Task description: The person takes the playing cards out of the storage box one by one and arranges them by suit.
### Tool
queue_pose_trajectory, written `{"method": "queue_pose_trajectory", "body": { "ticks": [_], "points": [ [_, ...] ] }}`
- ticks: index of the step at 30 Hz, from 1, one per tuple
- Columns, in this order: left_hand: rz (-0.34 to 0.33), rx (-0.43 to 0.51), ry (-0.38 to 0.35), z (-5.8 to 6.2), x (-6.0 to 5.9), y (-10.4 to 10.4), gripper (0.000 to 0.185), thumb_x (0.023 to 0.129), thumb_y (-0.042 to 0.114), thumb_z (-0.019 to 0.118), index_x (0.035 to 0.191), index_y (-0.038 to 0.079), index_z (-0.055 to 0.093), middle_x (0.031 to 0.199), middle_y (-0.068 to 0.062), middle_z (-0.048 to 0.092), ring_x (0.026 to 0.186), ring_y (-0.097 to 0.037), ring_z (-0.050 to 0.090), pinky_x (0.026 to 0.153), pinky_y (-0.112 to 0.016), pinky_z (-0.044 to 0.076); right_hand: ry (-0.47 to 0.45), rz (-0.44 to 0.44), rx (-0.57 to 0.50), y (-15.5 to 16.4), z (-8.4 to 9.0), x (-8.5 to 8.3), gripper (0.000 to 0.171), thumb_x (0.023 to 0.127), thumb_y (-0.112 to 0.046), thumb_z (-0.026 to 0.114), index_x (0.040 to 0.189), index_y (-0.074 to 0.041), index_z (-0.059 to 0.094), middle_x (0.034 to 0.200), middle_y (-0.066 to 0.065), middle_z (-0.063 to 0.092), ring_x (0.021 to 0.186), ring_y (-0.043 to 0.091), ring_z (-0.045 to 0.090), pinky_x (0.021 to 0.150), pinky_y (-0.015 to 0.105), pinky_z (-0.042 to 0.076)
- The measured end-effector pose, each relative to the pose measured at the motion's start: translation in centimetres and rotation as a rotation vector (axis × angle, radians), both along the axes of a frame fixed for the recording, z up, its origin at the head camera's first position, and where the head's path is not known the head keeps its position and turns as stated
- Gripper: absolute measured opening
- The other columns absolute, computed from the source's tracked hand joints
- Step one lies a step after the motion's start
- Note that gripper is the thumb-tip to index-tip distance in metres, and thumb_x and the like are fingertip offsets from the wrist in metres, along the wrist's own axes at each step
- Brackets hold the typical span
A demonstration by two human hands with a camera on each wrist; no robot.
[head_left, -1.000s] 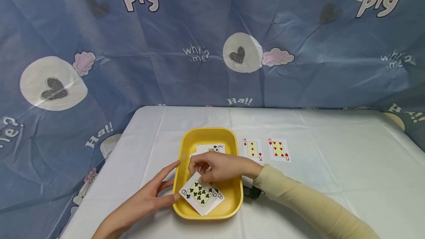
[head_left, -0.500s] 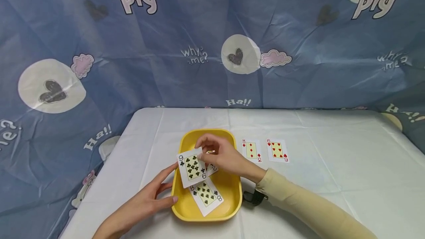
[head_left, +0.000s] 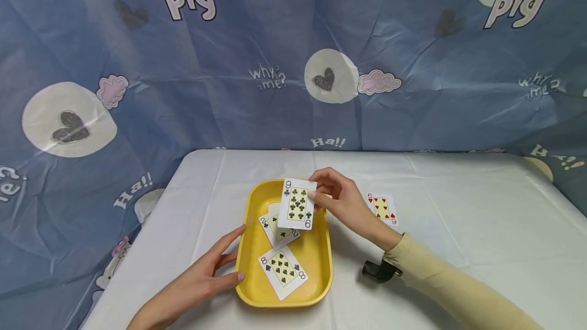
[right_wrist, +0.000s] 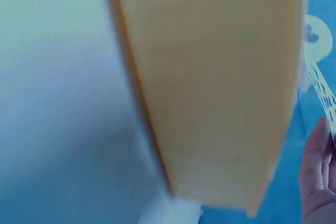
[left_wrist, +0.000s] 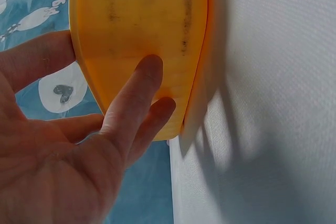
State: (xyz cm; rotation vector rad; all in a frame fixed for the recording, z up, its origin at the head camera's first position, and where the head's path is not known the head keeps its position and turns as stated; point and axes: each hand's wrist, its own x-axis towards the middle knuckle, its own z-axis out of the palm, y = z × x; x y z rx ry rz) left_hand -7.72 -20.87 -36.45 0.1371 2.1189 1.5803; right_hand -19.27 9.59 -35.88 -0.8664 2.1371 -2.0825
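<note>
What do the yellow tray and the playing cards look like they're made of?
The yellow tray looks like moulded plastic: rounded corners, an even colour, a smooth, slightly glossy wall. The nine of clubs held by the right hand looks like thin coated card, flat and stiff, possibly plastic.

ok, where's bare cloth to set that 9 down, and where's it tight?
Free: the wide cloth right of the 6 of hearts, the strip behind the tray, and the near-right area past the black clip. Tight: the tray, with the 8 and 2, and its left rim under the left hand.

2 cards [head_left: 281, 251] in tray [head_left: 251, 208]
</note>
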Motion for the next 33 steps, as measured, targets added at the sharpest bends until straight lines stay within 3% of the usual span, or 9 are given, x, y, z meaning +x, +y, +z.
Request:
{"method": "queue_pose_trajectory", "body": {
  "ticks": [13,26,33],
  "points": [
    [0.031,-0.030,-0.025,0.1,-0.2,0.0,0.084,0.090,0.024,0.073,0.156,0.034,0.022,0.162,-0.012,0.012,0.140,-0.040,0.031,0.102,-0.070,0.029,-0.003,-0.202,0.067,7.3,0.2,-0.9,0.031,0.091,0.001,0.067,0.120,0.004,0.056,0.096,0.021,0.062,0.076,0.022,0.064,0.068,0.037,0.058],
    [0.023,-0.017,-0.024,0.0,0.0,0.0,0.083,0.091,0.023,0.072,0.156,0.035,0.021,0.162,-0.011,0.011,0.140,-0.039,0.032,0.103,-0.069,0.028,0.000,-0.357,0.227,14.1,-0.4,-1.0,0.031,0.093,-0.003,0.067,0.123,0.002,0.059,0.097,0.013,0.063,0.075,0.018,0.066,0.068,0.034,0.057],
    [0.029,-0.020,-0.032,0.0,-0.1,0.1,0.084,0.090,0.023,0.072,0.156,0.035,0.022,0.161,-0.012,0.014,0.140,-0.038,0.033,0.103,-0.068,0.029,0.058,-0.430,0.361,17.4,-0.4,-1.2,0.033,0.093,-0.004,0.067,0.125,0.002,0.060,0.099,0.012,0.066,0.077,0.013,0.066,0.065,0.029,0.057]
  ]
}}
